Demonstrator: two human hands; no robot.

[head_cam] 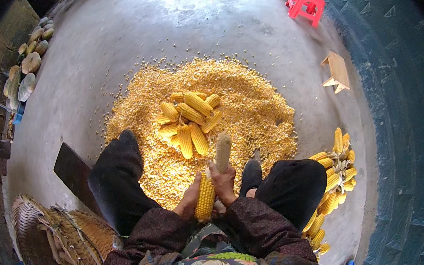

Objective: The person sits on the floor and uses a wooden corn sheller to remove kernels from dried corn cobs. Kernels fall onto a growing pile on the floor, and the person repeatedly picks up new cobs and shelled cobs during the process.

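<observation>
My left hand (189,197) grips a yellow ear of corn (205,198) that stands nearly upright in front of my lap. Against the top of that ear, my right hand (223,180) holds a bare corncob (222,152), its far end pointing away from me. Some fingers of both hands are hidden behind the ear and cob. Just beyond, a tied bunch of whole corn ears (189,119) lies on a wide heap of loose kernels (248,97) spread over the floor between and past my feet.
More bundled ears (334,180) lie at the right by my knee. A small wooden stool (338,71) and a red plastic stool (306,4) stand farther off at the right. Woven baskets (78,235) sit at the lower left. Gourds (31,62) line the left wall.
</observation>
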